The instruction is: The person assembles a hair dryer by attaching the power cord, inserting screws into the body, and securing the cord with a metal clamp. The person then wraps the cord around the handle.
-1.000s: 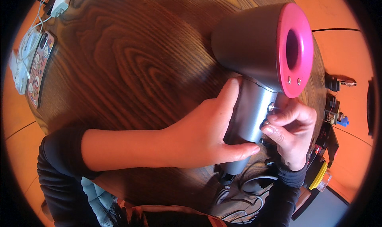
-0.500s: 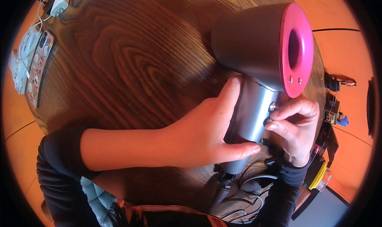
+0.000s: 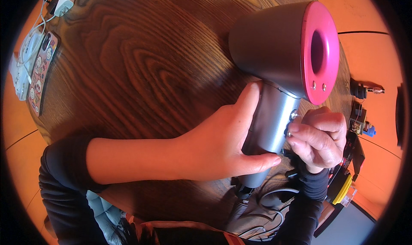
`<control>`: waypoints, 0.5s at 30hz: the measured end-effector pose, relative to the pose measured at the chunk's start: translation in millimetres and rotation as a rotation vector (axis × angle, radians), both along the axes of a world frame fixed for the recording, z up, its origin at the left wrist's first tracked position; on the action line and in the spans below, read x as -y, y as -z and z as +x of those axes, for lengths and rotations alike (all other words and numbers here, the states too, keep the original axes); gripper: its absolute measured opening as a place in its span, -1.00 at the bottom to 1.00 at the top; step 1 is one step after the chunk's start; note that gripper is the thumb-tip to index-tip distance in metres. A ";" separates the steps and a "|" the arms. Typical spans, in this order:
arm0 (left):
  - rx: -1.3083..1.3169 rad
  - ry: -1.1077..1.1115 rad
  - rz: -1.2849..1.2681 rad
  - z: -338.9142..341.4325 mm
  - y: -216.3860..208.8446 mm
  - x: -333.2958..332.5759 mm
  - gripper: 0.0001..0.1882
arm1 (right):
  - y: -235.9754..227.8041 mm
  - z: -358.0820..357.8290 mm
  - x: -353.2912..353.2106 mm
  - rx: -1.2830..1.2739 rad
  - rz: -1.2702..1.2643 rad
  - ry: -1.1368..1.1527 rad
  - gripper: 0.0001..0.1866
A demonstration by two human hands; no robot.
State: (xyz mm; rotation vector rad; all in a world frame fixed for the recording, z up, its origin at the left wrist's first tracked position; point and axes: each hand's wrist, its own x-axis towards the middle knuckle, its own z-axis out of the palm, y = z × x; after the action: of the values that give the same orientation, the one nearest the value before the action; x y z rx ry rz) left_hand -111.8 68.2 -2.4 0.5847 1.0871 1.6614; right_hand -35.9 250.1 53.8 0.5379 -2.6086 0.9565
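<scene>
A hair dryer (image 3: 270, 47) with a dark grey head, a pink ring face (image 3: 328, 60) and a silver-blue handle (image 3: 274, 116) is tilted above the wooden table (image 3: 128, 65). My left hand (image 3: 223, 142) wraps the handle from the left, its thumb lying across the lower part. At the handle's right side, my right hand (image 3: 319, 137) is closed, thumb and forefinger pinched at a small metallic piece by the side buttons. What exactly the pinch holds is too small to make out. From the handle's lower end runs a ribbed cord sleeve (image 3: 240, 208).
At the table's left edge lie a sticker-patterned phone (image 3: 43, 73), a white charger (image 3: 66, 2) and a plastic bag with a white cable. Grey cords (image 3: 279, 193) loop below the handle. Along the right edge are small black devices (image 3: 358, 116) and a yellow item (image 3: 342, 189).
My right hand's fingers have curled in and its pinch has turned slightly, staying beside the handle's buttons. The left hand and hair dryer have barely moved.
</scene>
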 end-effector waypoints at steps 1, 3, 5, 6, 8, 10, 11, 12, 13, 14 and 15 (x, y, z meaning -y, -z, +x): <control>0.001 0.000 0.003 -0.1 0.0 -0.1 -0.15 | 0.4 0.3 0.0 0.024 -0.016 0.025 -0.65; 0.001 -0.006 0.003 0.0 0.2 -0.2 -0.14 | 3.9 -2.5 -1.8 0.041 -0.083 0.011 -0.65; -0.020 -0.016 0.012 0.0 0.6 -0.4 -0.14 | 8.4 -4.1 -2.4 0.065 -0.185 0.024 -0.72; -0.042 -0.021 0.022 -0.1 1.0 -0.7 -0.14 | 10.2 -4.4 -2.9 0.083 -0.230 0.025 -0.74; -0.048 -0.025 0.028 0.2 1.2 -1.0 -0.14 | 13.3 -3.6 -2.9 0.139 -0.340 0.051 -0.81; -0.024 -0.022 0.021 0.6 1.0 -0.6 -0.14 | 16.2 -3.5 -3.9 0.206 -0.479 0.059 -0.80; -0.016 -0.020 0.020 0.7 1.0 -0.4 -0.14 | 17.5 -3.6 -4.5 0.243 -0.540 0.062 -0.80; -0.018 -0.014 0.024 0.5 1.3 -0.6 -0.14 | 19.5 -3.9 -4.5 0.261 -0.587 0.055 -0.80; -0.020 -0.009 0.028 0.3 1.4 -0.8 -0.14 | 20.9 -4.3 -4.6 0.280 -0.630 0.054 -0.79; -0.023 -0.018 0.029 0.5 1.5 -0.9 -0.14 | 21.9 -4.9 -4.8 0.297 -0.656 0.043 -0.79; -0.026 -0.026 0.030 0.9 1.5 -1.3 -0.15 | 21.6 -5.2 -5.0 0.295 -0.650 0.042 -0.79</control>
State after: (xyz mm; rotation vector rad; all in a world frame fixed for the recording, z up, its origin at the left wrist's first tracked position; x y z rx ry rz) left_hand -110.8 69.5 -3.9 0.6155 1.0948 1.6992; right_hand -41.1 255.1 32.2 0.1785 -2.3114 1.8740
